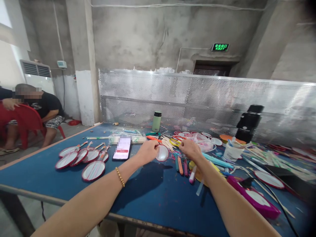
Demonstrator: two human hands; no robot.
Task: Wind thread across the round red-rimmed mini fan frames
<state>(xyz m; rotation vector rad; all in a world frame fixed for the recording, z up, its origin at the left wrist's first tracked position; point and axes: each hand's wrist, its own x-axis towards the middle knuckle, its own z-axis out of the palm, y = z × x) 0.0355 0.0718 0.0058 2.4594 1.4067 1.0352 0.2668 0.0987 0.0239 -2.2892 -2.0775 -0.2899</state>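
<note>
My left hand [148,152], with a beaded bracelet on its wrist, is closed at the edge of a small round white disc with a red rim [163,153]. It appears to grip the disc over the middle of the table. My right hand [190,150] is also closed, a little to the right and apart from the disc; whatever its fingers hold is hidden. Between and below the hands lie several markers [180,165]. Yellow-handled scissors [174,142] sit just beyond, among thin wooden sticks.
Red-rimmed discs with stick handles [93,171] lie at left, near a phone [122,148]. A green bottle [156,121] stands behind. At right are a white cup [233,152], a purple box [254,199] and a cable. Perforated metal panel [138,95] bounds the back; a person [46,103] sits far left.
</note>
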